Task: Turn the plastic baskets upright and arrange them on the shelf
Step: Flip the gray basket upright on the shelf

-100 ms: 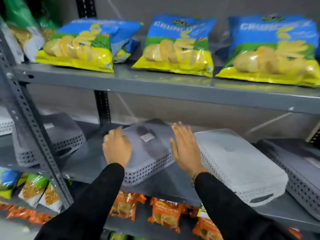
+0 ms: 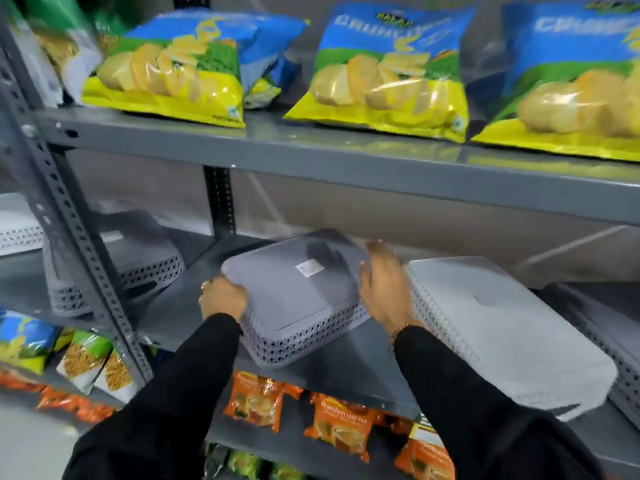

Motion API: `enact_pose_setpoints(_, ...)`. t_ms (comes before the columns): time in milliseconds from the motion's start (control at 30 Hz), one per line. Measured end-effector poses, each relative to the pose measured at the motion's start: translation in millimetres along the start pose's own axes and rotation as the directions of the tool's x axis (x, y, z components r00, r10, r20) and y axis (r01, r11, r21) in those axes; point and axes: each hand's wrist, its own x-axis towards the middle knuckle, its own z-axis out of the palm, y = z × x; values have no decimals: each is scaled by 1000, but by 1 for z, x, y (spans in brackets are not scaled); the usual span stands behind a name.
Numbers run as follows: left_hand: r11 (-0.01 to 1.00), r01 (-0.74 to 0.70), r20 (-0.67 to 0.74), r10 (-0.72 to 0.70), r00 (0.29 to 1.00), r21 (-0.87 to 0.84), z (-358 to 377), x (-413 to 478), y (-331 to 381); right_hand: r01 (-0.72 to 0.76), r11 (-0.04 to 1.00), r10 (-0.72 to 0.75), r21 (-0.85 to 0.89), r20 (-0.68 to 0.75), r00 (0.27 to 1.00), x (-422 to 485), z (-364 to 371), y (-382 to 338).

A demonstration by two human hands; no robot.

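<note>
A grey perforated plastic basket (image 2: 294, 296) lies upside down on the middle shelf (image 2: 180, 306), a white sticker on its bottom. My left hand (image 2: 221, 299) curls around its left edge. My right hand (image 2: 384, 285) presses flat against its right side, fingers apart. A white basket (image 2: 502, 327) lies upside down right beside it, and a darker grey one (image 2: 620, 344) lies at the far right. Further left, another grey basket (image 2: 138, 258) lies upside down behind the shelf post.
Chip bags (image 2: 391, 71) line the upper shelf (image 2: 311, 157) close overhead. A slotted metal post (image 2: 69, 237) stands at the left. A white basket (image 2: 17, 226) sits at the far left edge. Orange tea packets (image 2: 339, 424) and snack bags fill the shelf below.
My left hand has slid from the basket's top down to its left edge and curled around it. My right hand has shifted to the basket's right side.
</note>
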Motion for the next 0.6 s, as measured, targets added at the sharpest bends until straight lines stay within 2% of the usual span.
enact_pose_setpoints(33, 992, 114, 101, -108, 989, -53, -2, 12, -11, -97, 995, 94, 37, 66, 993, 8, 6, 2)
enact_pose_setpoints(100, 962, 253, 276, -218, 936, -99, -2, 29, -30, -206, 975, 195, 87, 126, 973, 24, 28, 7)
enact_pose_setpoints(200, 920, 359, 396, -274, 877, -158, 9, 41, -46, -337, 939, 318, 67, 201, 927, 47, 53, 17)
enact_pose_setpoints(333, 923, 370, 460, -284, 841, -106, 17, 52, -48, -446, 895, 428, -25, 331, 841, 74, 74, 28)
enact_pose_setpoints(467, 937, 346, 494, -282, 823, -43, 16, 66, -51, -566, 817, 551, -111, 444, 707, 87, 85, 36)
enact_pose_setpoints(600, 929, 361, 488, -280, 827, -79, 12, 77, -58, -631, 751, 627, -196, 513, 586, 91, 90, 39)
